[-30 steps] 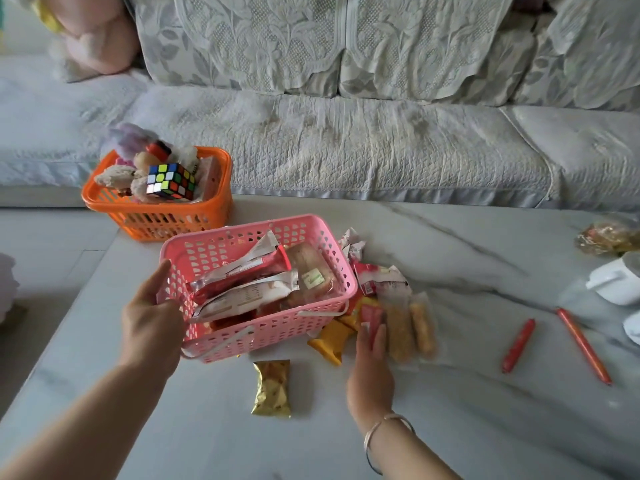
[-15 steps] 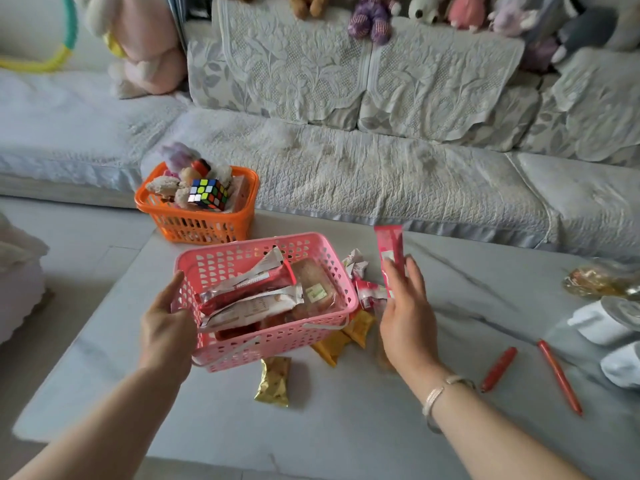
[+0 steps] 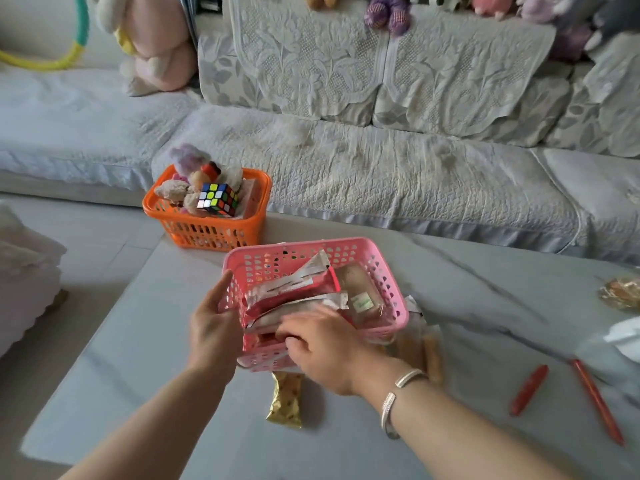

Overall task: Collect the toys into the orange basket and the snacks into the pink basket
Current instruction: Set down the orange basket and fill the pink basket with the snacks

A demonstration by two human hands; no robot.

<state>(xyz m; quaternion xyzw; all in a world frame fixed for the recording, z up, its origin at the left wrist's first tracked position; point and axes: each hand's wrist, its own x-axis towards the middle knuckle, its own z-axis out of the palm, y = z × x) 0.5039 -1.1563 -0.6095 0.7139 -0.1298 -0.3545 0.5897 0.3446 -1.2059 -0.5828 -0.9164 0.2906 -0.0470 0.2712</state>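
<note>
Snacks (image 3: 298, 292) in long pink and silver wrappers are piled in the pink basket (image 3: 388, 278), which stands on the marble counter (image 3: 467, 299). The basket's left wall is held by the left hand (image 3: 211, 327), thumb raised along the rim and fingers curled round the side. The right hand (image 3: 325, 348) is laid over the near rim with its fingers reaching down among the wrappers; whether anything is pinched in that grip cannot be told, since the fingertips are blurred and partly hidden. A silver bangle (image 3: 394, 400) is worn on the right wrist.

Just below the right hand's grip, a gold-wrapped snack (image 3: 285, 403) lies flat on the counter, its upper end tucked under the basket's near edge. Just to the right of that grip, clear packets of pale biscuit sticks (image 3: 431, 358) are seen on the counter, touching the basket's right corner. Further right, well apart from the hand, two red sausage sticks (image 3: 530, 389) lie side by side (the outer one longer and thinner).

Beyond the left hand's grip, up and to the left, the orange basket (image 3: 207, 233) is set at the counter's far corner, filled with small plush toys (image 3: 180, 192) and a colour cube (image 3: 218, 199) on top. Behind the counter a sofa (image 3: 381, 174) with lace covers is seen.
</note>
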